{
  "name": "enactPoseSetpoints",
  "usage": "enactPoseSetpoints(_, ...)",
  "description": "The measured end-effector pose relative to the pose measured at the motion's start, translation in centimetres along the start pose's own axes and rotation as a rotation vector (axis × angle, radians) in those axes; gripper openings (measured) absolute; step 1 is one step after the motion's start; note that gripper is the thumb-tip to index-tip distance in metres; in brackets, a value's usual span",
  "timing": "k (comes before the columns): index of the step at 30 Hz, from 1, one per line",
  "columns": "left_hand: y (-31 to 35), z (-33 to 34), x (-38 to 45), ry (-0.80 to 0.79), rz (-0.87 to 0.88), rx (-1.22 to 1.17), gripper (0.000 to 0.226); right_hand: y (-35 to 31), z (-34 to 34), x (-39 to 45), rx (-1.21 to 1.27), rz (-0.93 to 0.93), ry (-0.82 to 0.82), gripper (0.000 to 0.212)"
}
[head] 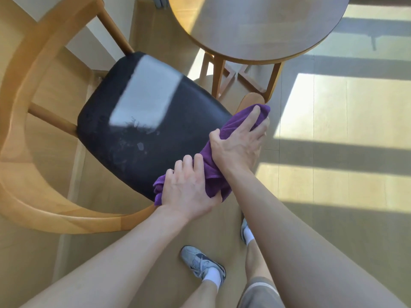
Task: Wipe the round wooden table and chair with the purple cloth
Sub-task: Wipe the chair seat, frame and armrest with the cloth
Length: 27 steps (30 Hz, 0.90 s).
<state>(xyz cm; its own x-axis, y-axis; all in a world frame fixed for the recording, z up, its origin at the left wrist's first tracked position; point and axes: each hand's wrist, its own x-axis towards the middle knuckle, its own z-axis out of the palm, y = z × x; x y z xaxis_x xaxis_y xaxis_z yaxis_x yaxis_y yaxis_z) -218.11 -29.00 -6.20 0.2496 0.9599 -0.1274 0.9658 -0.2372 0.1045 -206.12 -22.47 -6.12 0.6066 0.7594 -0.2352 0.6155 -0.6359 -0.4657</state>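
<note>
2 hands [189, 187] press purple cloth [233, 127] on chair [133, 134] armrest, sunlit wood floor [333, 107].

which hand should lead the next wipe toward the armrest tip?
Right, probably. The right hand already presses the purple cloth near the armrest tip; the left hand grips the cloth's trailing end.

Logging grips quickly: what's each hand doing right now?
Left hand: closed on the purple cloth.
Right hand: closed on the same cloth, over the chair arm.

Single head view, looking steeply down, close over chair [142, 121], table [255, 27] beyond.
</note>
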Motion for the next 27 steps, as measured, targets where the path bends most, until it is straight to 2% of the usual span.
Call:
enactPoseSetpoints(2, 1.7, -0.2, 1.6, 0.005, -0.044, -0.026, 0.074, 0.1, -0.3, 2.5, -0.019, -0.037, 0.005, 0.101)
enactPoseSetpoints(4, 3.8, -0.3, 3.8, 0.017, -0.096, -0.04, 0.072, 0.0, -0.7, 5.6, -0.042, -0.097, -0.004, 0.09)
enactPoseSetpoints(8, 7.2, -0.1, 7.8, 0.004, -0.185, -0.056, 0.071, -0.4, -1.5, 11.2, -0.055, -0.257, -0.068, 0.037)
enactPoseSetpoints(10, 8.3, -0.1, 9.5, 0.003, -0.223, -0.063, 0.07, -0.8, -1.8, 13.5, -0.017, -0.262, -0.19, 0.024)
enactPoseSetpoints(13, 9.5, -0.3, 11.5, -0.003, -0.28, -0.096, 0.069, -0.7, -2.0, 15.9, 0.14, -0.17, -0.389, 0.027)
enactPoseSetpoints(16, 10.4, -0.6, 13.4, -0.028, -0.343, -0.165, 0.071, -0.4, -1.8, 17.4, 0.31, 0.018, -0.495, 0.01)
enactPoseSetpoints(18, 10.8, -0.5, 14.3, -0.034, -0.394, -0.225, 0.074, -0.3, -1.8, 18.1, 0.426, 0.168, -0.526, 0.005)
enactPoseSetpoints(20, 11.1, -0.3, 14.8, -0.018, -0.421, -0.278, 0.074, -0.3, -1.8, 18.6, 0.496, 0.284, -0.527, 0.005)
enactPoseSetpoints(22, 11.3, -0.3, 14.8, 0.017, -0.402, -0.298, 0.072, -0.2, -1.7, 18.6, 0.505, 0.302, -0.485, 0.006)
enactPoseSetpoints(24, 11.2, -0.4, 14.5, 0.041, -0.379, -0.298, 0.072, -0.1, -1.7, 17.8, 0.48, 0.23, -0.384, 0.003)
enactPoseSetpoints(27, 11.0, -0.3, 13.9, 0.05, -0.348, -0.3, 0.073, 0.3, -2.0, 16.4, 0.381, 0.021, -0.253, 0.006)
